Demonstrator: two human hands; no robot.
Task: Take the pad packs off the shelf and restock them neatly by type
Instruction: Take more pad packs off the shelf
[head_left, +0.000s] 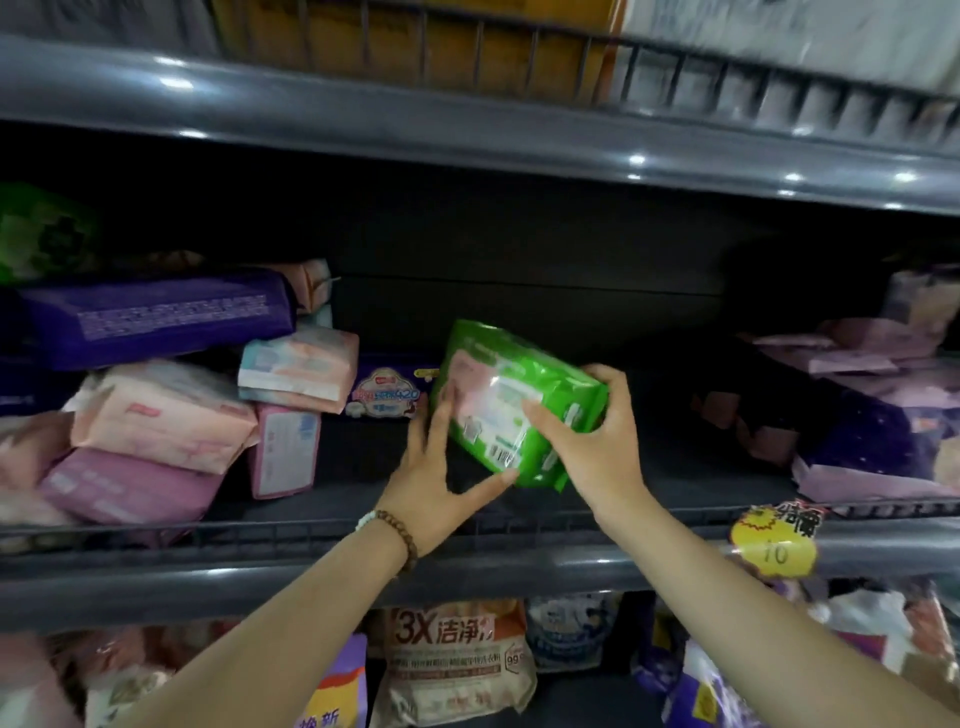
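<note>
Dim and deeply shadowed inside the shelf bay (519, 249), with small white glints from overhead along the grey upper shelf edge (467, 124) and glare on the green pad pack (511, 395). Smeared by motion at top right and on the yellow price tag (774, 540); bent strongly toward the edges.

One wide-angle camera on the person's head looks forward into a shop shelf (156, 582), close up. The shelf fills the frame from edge to edge.

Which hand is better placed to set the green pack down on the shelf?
Right. The right hand grips the green pack around its end; the left hand only touches its side with spread fingers.
</note>
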